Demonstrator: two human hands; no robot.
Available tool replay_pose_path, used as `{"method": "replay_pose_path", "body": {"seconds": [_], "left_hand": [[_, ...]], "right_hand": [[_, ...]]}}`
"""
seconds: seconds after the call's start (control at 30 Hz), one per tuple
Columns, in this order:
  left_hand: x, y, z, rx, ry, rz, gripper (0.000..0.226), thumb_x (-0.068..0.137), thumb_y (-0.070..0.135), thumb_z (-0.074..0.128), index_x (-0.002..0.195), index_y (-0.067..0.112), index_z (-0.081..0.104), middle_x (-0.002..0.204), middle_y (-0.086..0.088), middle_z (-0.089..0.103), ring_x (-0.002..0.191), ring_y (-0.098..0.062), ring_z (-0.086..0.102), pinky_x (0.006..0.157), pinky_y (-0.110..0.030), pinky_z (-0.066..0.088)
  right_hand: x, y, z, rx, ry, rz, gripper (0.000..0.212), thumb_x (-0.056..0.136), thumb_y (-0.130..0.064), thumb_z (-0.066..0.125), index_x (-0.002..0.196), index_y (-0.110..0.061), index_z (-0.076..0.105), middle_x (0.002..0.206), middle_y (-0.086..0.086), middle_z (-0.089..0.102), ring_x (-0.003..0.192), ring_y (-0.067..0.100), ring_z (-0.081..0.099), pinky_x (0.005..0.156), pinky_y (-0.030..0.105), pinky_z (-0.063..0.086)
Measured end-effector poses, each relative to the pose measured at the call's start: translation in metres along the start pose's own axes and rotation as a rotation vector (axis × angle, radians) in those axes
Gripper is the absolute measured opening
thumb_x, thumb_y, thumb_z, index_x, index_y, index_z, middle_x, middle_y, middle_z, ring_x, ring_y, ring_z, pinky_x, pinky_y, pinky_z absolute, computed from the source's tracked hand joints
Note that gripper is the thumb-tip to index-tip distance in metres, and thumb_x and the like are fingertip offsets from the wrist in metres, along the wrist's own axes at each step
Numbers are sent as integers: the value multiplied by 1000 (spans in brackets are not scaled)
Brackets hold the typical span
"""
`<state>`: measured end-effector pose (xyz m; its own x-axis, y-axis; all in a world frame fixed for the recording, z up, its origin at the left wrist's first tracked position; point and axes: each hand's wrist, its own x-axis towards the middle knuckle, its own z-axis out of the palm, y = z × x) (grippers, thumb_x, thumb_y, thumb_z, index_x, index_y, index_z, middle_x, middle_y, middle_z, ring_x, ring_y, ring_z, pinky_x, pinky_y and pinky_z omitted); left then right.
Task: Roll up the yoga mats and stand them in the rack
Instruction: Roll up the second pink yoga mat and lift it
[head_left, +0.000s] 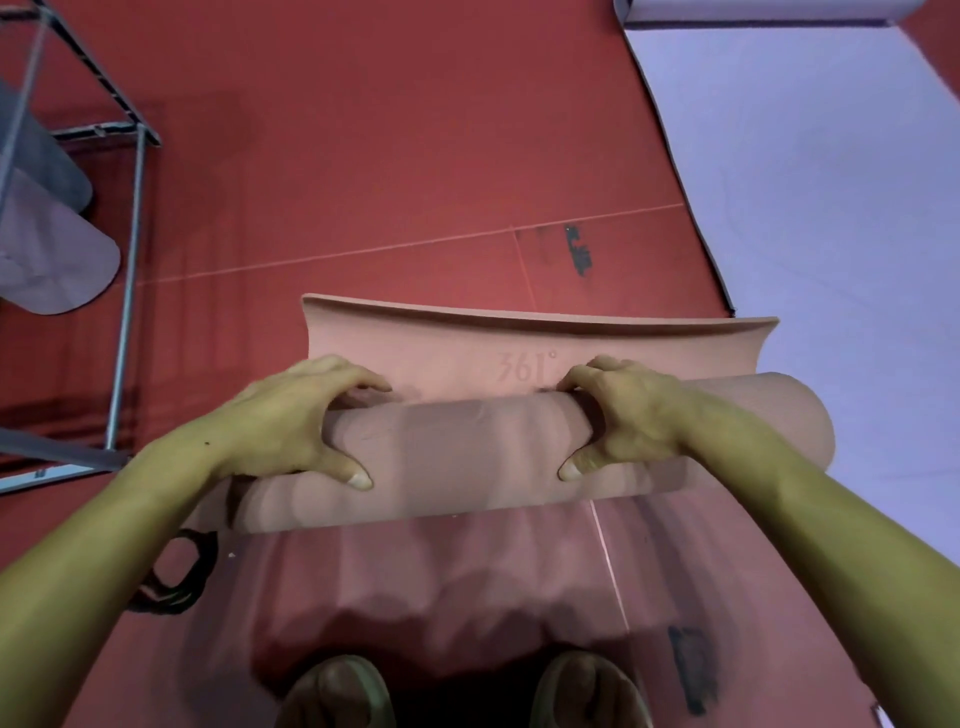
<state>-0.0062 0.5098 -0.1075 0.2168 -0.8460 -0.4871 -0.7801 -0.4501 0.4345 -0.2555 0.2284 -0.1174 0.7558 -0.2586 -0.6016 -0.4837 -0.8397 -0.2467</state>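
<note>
A pink yoga mat (467, 447) lies across the red floor in front of me, rolled into a thick tube. A short flat end (467, 345) with a "361°" mark lies beyond the roll, its far edge curling up. My left hand (296, 421) grips the roll left of centre, fingers over the top and thumb on the near side. My right hand (618, 415) grips it right of centre the same way. A lilac mat (831, 208) lies flat on the floor at the right. The metal rack (130, 249) stands at the left with rolled mats (47, 244) in it.
My two feet (462, 691) show at the bottom edge. A black strap (176, 577) lies on the floor by my left forearm. Dark scuff marks (579, 249) spot the red floor beyond the pink mat. Open red floor stretches between rack and lilac mat.
</note>
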Motion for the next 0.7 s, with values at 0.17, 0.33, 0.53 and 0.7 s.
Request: {"method": "replay_pose_path", "body": {"seconds": [0.17,0.33,0.53,0.7], "left_hand": [[1,-4,8,118,78,109,74,78,73,73,144,61,42,139,34,49,129,-1,49,99,-39,49],[5,2,7,95,130,43,56,91,40,76,133,56,43,129,35,59,110,-11,64,90,-41,53],[8,9,15,171,355,28,30,102,42,58,130,51,58,122,25,52,115,-11,51,78,-40,53],[11,29,8,303,441,-65,29,91,43,57,120,39,62,115,13,71,105,-27,67,68,-38,48]], "right_hand": [[2,1,-6,-41,14,60,115,58,-87,77,154,-38,40,135,0,51,129,28,47,107,47,47],[2,6,-9,166,92,131,103,46,-94,72,125,-33,47,125,-3,67,112,26,63,98,49,53],[7,-1,-9,165,304,122,68,72,-71,80,125,-32,65,117,0,54,112,27,46,100,37,42],[19,-12,-3,48,502,142,36,90,-63,69,113,-36,66,111,-5,58,109,28,48,85,41,42]]}}
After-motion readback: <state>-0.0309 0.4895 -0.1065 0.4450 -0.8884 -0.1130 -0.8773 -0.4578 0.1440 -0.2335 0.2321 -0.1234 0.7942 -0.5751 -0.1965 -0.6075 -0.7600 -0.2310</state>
